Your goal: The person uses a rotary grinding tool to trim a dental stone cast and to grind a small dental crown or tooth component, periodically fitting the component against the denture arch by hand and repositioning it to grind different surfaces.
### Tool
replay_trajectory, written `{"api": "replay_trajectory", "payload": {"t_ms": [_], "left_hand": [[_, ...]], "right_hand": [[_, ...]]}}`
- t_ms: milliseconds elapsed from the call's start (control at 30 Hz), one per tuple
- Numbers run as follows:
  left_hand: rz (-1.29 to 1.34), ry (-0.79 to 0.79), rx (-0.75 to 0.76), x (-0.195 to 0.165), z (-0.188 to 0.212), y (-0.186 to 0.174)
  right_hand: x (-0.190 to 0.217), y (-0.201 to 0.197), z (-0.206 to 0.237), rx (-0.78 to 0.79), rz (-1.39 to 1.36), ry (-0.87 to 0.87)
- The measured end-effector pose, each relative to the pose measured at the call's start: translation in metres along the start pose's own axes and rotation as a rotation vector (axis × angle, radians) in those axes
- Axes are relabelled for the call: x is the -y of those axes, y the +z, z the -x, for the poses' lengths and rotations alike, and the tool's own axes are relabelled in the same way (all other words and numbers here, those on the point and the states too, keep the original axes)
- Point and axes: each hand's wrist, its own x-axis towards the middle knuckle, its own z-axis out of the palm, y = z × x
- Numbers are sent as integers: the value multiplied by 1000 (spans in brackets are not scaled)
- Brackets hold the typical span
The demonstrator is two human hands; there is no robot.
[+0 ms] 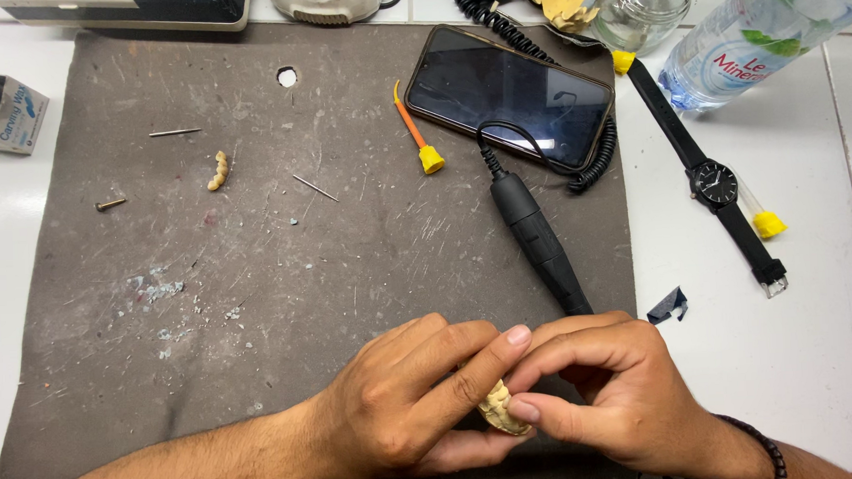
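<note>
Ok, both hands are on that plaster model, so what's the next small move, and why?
Probably free the right hand and reach for the black handpiece, leaving the left hand holding the plaster model. The handpiece lies unused on the grey mat, just above the hands.

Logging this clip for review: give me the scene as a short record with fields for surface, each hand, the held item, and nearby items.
surface: dark scratched mat on a white table
left hand: left hand cupped around the cast
right hand: right hand, fingers pinching the cast
held item: yellowish dental cast, mostly hidden
nearby: black corded handpiece, phone, wristwatch, orange yellow-tipped tool, small row of teeth, water bottle
</note>
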Motion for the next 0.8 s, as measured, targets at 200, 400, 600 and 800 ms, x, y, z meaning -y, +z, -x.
{"api": "replay_trajectory", "payload": {"t_ms": [200, 400, 600, 800], "left_hand": [[8, -7, -6, 0, -1, 1], [-26, -40, -45, -2, -1, -1], [-64, -47, -75, -1, -2, -2], [-50, 2, -59, 2, -1, 0]], "right_hand": [[1, -1, -1, -3, 72, 16], [3, 10, 3, -97, 76, -69], [-2, 15, 3, -169, 221, -283], [-2, 18, 1, -178, 421, -435]]}}
